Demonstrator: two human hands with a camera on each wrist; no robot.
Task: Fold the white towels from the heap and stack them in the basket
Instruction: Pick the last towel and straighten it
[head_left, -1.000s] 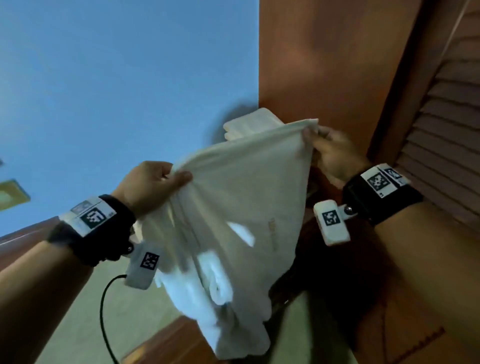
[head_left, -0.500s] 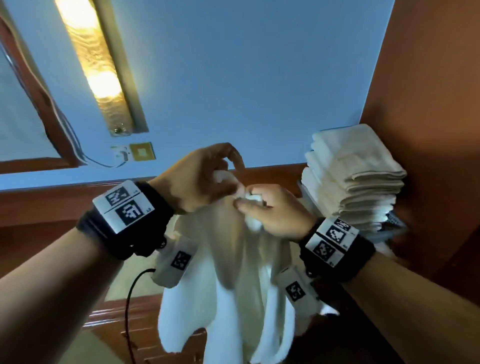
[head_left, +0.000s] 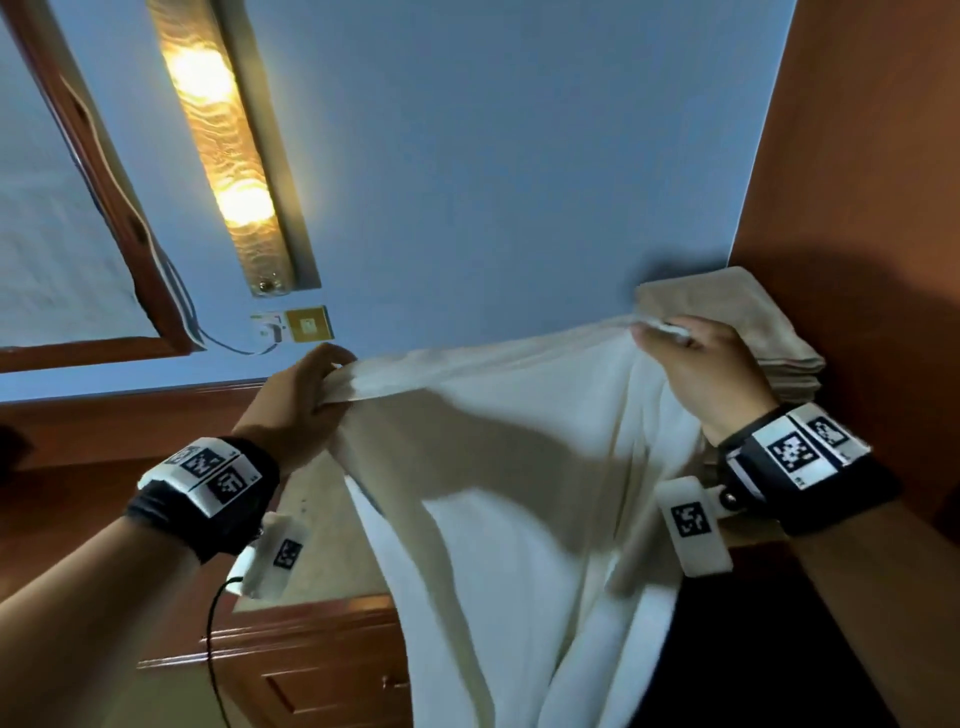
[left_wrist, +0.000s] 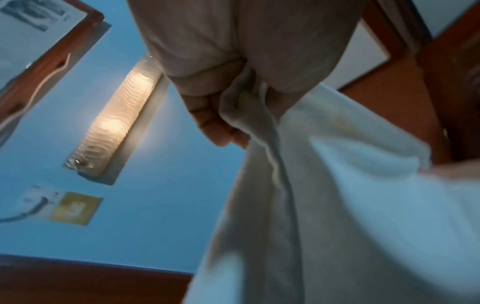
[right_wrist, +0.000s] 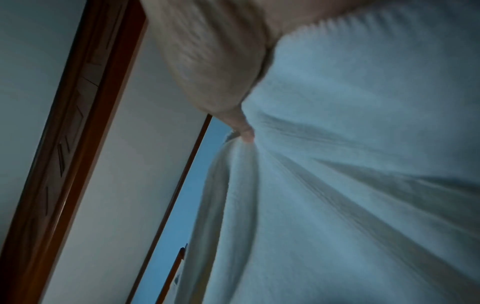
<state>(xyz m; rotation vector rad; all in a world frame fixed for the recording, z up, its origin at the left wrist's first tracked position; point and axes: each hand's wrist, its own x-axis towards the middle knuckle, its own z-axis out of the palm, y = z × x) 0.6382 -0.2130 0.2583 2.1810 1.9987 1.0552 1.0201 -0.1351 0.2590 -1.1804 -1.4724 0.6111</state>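
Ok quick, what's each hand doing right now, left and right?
Left hand: grips one top corner of the white towel.
Right hand: pinches the other top corner of the same towel.

The towel (head_left: 519, 493) hangs between the hands — left hand (head_left: 296, 400) gripping its top edge at the left, right hand (head_left: 701, 374) pinching the corner at the right. Behind the right hand sits the stack (head_left: 737, 322) of folded towels — against the wall (head_left: 493, 156), with the lamp (head_left: 223, 145) up left.

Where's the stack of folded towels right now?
In the head view the stack of folded beige towels sits at the right, against the brown wooden panel, just behind the right hand.
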